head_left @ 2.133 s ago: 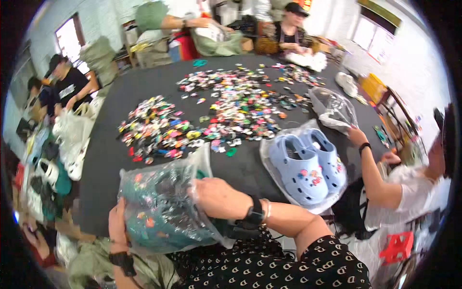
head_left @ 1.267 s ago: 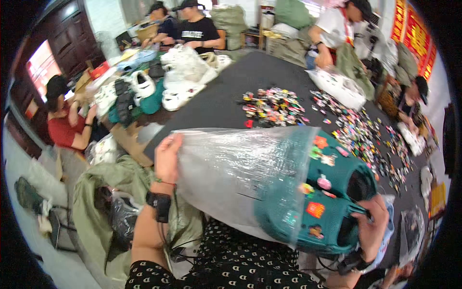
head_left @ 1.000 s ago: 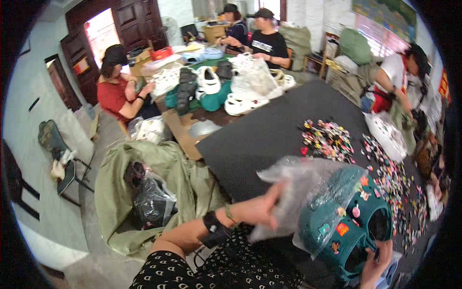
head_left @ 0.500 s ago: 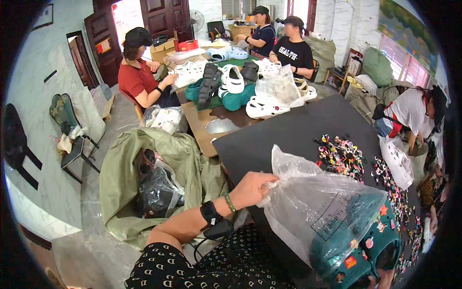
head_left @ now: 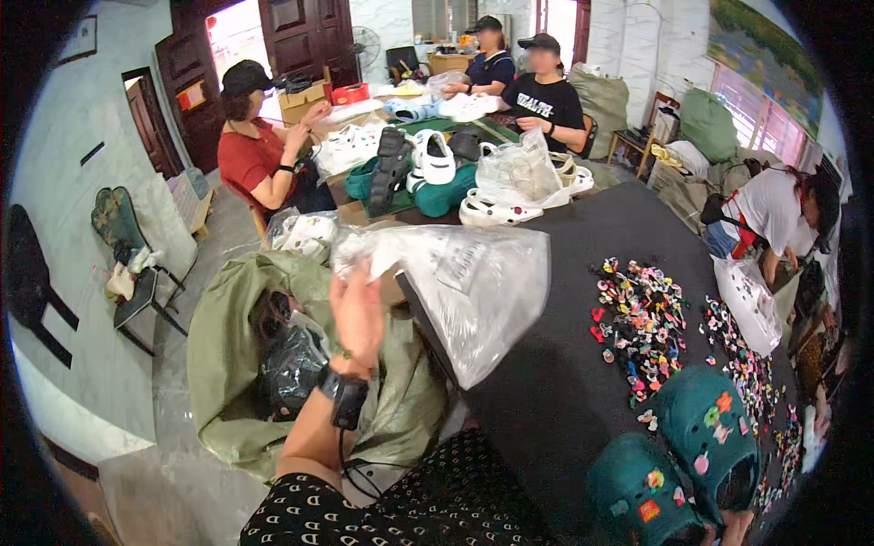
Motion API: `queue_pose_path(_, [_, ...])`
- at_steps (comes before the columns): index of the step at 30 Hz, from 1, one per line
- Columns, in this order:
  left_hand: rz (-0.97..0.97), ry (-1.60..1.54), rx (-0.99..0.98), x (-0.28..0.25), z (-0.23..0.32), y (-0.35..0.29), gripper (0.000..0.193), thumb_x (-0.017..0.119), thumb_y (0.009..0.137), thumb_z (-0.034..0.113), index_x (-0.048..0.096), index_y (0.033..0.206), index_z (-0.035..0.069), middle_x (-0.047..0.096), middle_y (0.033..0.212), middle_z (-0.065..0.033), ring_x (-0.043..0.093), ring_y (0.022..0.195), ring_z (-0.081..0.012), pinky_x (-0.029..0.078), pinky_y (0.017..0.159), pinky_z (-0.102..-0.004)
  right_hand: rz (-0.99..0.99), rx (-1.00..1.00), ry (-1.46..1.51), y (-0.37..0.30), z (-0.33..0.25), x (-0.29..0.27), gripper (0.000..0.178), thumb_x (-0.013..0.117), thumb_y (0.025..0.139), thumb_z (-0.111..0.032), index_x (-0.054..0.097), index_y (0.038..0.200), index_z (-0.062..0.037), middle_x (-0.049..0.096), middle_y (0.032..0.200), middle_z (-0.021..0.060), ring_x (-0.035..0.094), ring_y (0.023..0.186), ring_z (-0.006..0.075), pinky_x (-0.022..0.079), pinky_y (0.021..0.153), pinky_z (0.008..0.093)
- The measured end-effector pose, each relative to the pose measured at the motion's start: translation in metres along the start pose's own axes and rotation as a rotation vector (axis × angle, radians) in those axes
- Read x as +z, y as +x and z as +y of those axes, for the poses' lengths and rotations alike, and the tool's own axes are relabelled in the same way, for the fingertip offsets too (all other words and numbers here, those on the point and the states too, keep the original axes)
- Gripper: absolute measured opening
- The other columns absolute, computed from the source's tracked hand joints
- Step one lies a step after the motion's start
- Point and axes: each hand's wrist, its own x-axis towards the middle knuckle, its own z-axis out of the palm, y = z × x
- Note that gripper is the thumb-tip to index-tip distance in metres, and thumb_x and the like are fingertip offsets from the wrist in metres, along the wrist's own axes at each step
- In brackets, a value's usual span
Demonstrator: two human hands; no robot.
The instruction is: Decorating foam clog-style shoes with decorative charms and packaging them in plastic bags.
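Observation:
My left hand (head_left: 358, 318) is raised over the open sack, its fingers closed on the top edge of a clear plastic bag (head_left: 492, 300). The bag trails out to the right over the table corner and looks flat, with nothing in it. At the lower right are two dark green clogs (head_left: 672, 409) side by side, decorated with small colourful shoe charms. A bit of my right hand (head_left: 736, 523) shows at the bottom edge, with its fingers at the heel opening of the right clog. The rest of that hand is hidden.
Loose shoe charms (head_left: 642, 318) lie heaped on the black table (head_left: 583, 246). A green woven sack (head_left: 223, 364) with bagged items stands left of it. White and green clogs (head_left: 432, 159) are piled farther back. Three co-workers sit around the far table; another person (head_left: 774, 214) bends at the right.
My left hand has drawn the plastic bag off the green clogs and swung it left and away. The clogs, covered before, now show fully.

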Motion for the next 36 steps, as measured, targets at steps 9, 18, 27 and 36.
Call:
queue_pose_path(9, [-0.846, 1.554, 0.143, -0.038, -0.016, -0.061, 0.073, 0.076, 0.077, 0.047, 0.053, 0.127, 0.000, 0.059, 0.116, -0.0217, 0.057, 0.106, -0.0379, 0.045, 0.095, -0.0429, -0.308, 0.281, -0.014, -0.007, -0.022, 0.024, 0.024, 0.065, 0.082, -0.002, 0.063, 0.106, -0.0003, 0.060, 0.101, 0.0222, 0.057, 0.094, 0.0434, 0.045, 0.085, 0.0465])
queue_pose_path(18, [-0.623, 1.766, 0.200, 0.001, -0.041, -0.048, 0.085, 0.052, 0.082, 0.073, 0.065, 0.093, -0.010, 0.055, 0.103, -0.0239, 0.057, 0.097, -0.0394, 0.049, 0.082, -0.0458, -0.269, 0.396, 0.040, -0.008, -0.039, 0.057, 0.025, 0.071, 0.079, -0.008, 0.065, 0.102, 0.0005, 0.062, 0.096, 0.0213, 0.057, 0.092, 0.0428, 0.044, 0.087, 0.0495])
queue_pose_path(27, [-0.658, 1.627, 0.280, -0.037, -0.096, -0.009, 0.028, 0.067, 0.077, 0.025, 0.057, 0.080, 0.000, 0.064, 0.086, -0.0197, 0.063, 0.078, -0.0376, 0.053, 0.068, -0.0452, -0.393, 0.443, 0.097, -0.007, -0.057, 0.094, 0.019, 0.069, 0.086, -0.015, 0.064, 0.093, 0.0020, 0.062, 0.092, 0.0220, 0.059, 0.080, 0.0425, 0.049, 0.072, 0.0466])
queue_pose_path(36, [-0.317, 0.517, -0.236, 0.109, -0.026, 0.156, 0.022, 0.059, 0.092, 0.012, 0.061, 0.104, -0.005, 0.066, 0.096, -0.0089, 0.065, 0.084, -0.0171, 0.055, 0.073, -0.0305, -0.368, 0.458, 0.110, -0.004, -0.058, 0.098, 0.019, 0.070, 0.087, -0.016, 0.063, 0.091, 0.0011, 0.059, 0.086, 0.0214, 0.056, 0.077, 0.0416, 0.047, 0.070, 0.0470])
